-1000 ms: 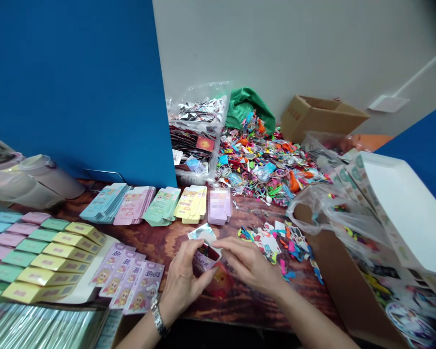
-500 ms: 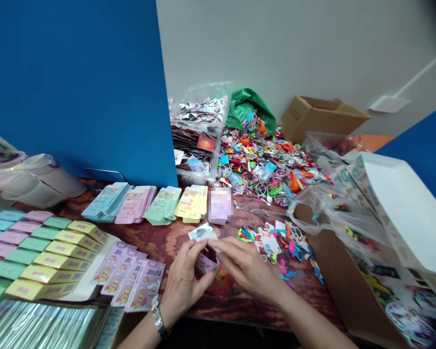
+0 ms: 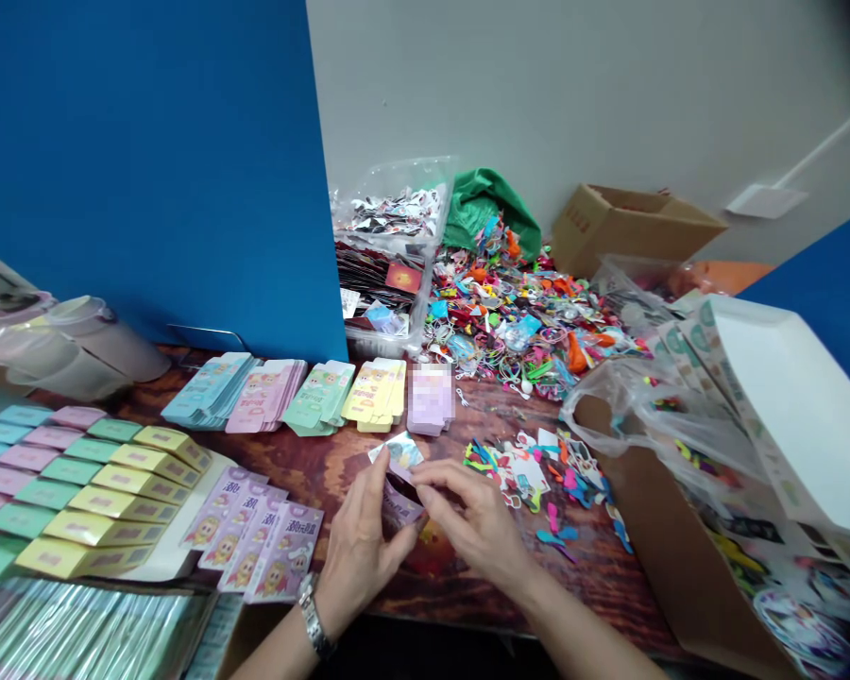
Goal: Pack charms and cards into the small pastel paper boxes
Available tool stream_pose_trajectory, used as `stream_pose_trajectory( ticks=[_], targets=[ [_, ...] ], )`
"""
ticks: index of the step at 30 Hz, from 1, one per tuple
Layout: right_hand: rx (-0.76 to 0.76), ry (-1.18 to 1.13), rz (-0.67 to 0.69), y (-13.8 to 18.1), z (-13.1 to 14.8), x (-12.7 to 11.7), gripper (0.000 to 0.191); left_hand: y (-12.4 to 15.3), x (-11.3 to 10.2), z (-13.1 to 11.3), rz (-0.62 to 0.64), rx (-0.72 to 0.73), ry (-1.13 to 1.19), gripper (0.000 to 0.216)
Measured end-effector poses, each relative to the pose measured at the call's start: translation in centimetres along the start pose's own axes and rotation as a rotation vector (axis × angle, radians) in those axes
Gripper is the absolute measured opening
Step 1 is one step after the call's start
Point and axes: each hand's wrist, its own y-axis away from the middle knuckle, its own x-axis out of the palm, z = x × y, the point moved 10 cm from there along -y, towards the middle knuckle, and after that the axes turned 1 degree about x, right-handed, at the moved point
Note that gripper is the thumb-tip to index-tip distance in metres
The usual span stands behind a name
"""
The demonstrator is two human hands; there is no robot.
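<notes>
In the head view my left hand [image 3: 361, 543] is closed round a small purple paper box [image 3: 400, 508], its open mouth tilted upward. The fingers of my right hand [image 3: 473, 519] pinch at the box's open end; whether they also hold something small inside is hidden. Just behind the box a shiny printed card [image 3: 398, 451] lies on the wooden table [image 3: 304, 453]. Left of my left hand, several filled purple boxes [image 3: 287, 557] lie face up in an overlapping row.
Stacks of flat boxes [image 3: 322, 397] line the back. Rows of yellow, green, pink and blue boxes [image 3: 99, 501] stand left. Small trinkets [image 3: 552, 477] lie right, before a large colourful heap [image 3: 517, 312]. A cardboard box [image 3: 637, 529] flanks the right side.
My right fingers have shifted slightly along the purple box's mouth, and more of its dark opening and raised flap shows. My left hand keeps its hold.
</notes>
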Motion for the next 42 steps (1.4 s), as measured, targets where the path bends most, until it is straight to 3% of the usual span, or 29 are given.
stream_pose_trajectory(
  ticks=[4,8,14,22,25,29,33,37,42],
  targets=[
    [0.075,0.032,-0.049,-0.1,-0.5,-0.4,0.018,-0.1,0.0,-0.2,0.005,-0.019,-0.050,0.088],
    [-0.099,0.136,-0.038,0.6,1.2,0.3,0.029,-0.1,-0.2,-0.7,-0.016,0.017,-0.192,0.091],
    [-0.338,0.312,-0.072,2.8,2.3,2.1,0.061,0.0,-0.1,-0.4,0.017,0.037,-0.314,0.090],
    [-0.287,0.199,0.148,1.7,1.1,4.6,0.056,2.1,-0.8,-0.8,0.178,-0.009,-0.394,0.092],
    [-0.221,0.217,0.207,-0.2,-1.0,4.8,0.047,3.5,-1.9,0.2,0.217,-0.032,-0.589,0.076],
    [-0.086,0.295,0.123,-3.6,-4.8,2.5,0.039,4.9,-4.4,1.9,0.142,-0.041,-0.897,0.047],
    [-0.135,0.462,0.083,-6.2,-6.9,0.6,0.036,5.2,-5.5,2.7,0.126,-0.038,-0.968,0.052],
    [-0.070,0.756,0.190,-9.5,-11.1,-0.6,0.044,5.1,-4.9,1.3,0.076,0.077,-0.820,0.049],
    [-0.030,0.817,0.404,-13.1,-15.8,-0.8,0.075,6.3,-1.8,1.8,0.173,0.203,-0.728,0.057]
  ],
)
